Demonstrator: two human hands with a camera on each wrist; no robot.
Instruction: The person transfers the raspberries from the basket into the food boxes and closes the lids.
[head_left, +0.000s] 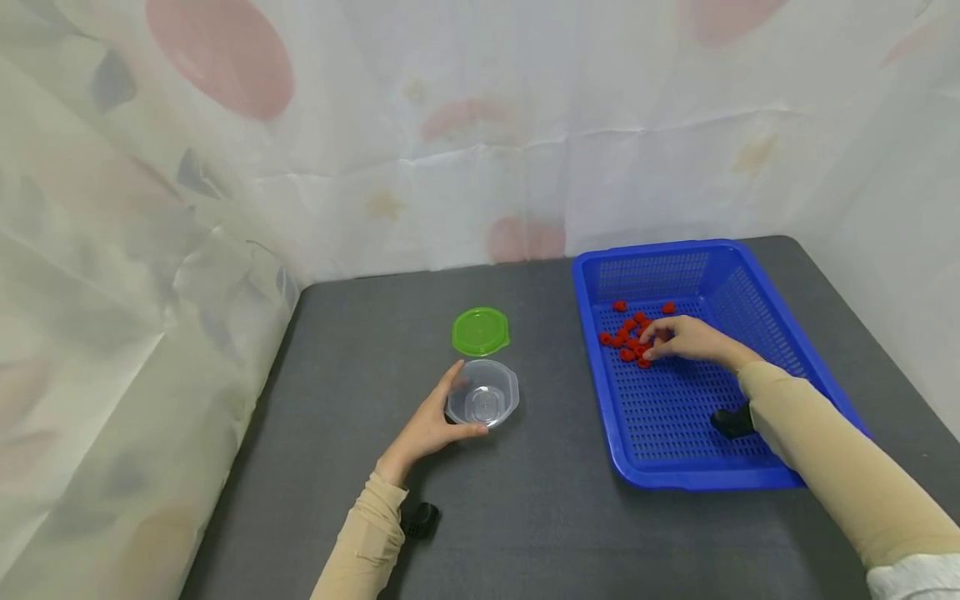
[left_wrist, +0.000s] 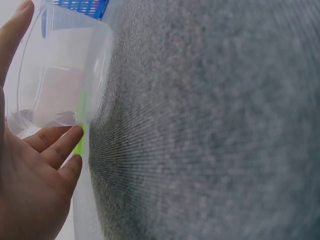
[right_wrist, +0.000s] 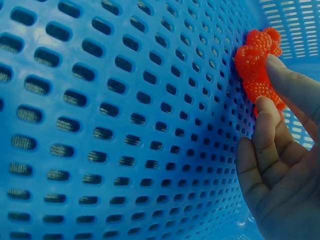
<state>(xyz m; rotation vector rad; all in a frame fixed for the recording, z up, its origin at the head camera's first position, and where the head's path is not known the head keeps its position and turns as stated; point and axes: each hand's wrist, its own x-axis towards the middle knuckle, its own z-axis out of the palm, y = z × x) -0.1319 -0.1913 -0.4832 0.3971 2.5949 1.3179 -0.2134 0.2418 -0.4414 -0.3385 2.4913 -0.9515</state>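
Observation:
A clear plastic container (head_left: 483,398), its mouth facing up, stands on the grey table, and my left hand (head_left: 432,423) holds it from the left, thumb at the near side and index finger at the far side. In the left wrist view the container (left_wrist: 62,70) shows its side wall close by the fingers. Over the blue basket, my right hand (head_left: 693,342) reaches into a cluster of red raspberries (head_left: 627,356). From the right wrist, thumb and fingertips lie apart right at the raspberries (right_wrist: 255,60), with no berry lifted from the cluster.
Just behind the container lies a green lid (head_left: 480,332), flat on the table (head_left: 525,517). The blue basket (head_left: 622,467) with perforated floor and raised walls takes up the right side. Patterned white sheeting (head_left: 465,200) hangs along the back and left.

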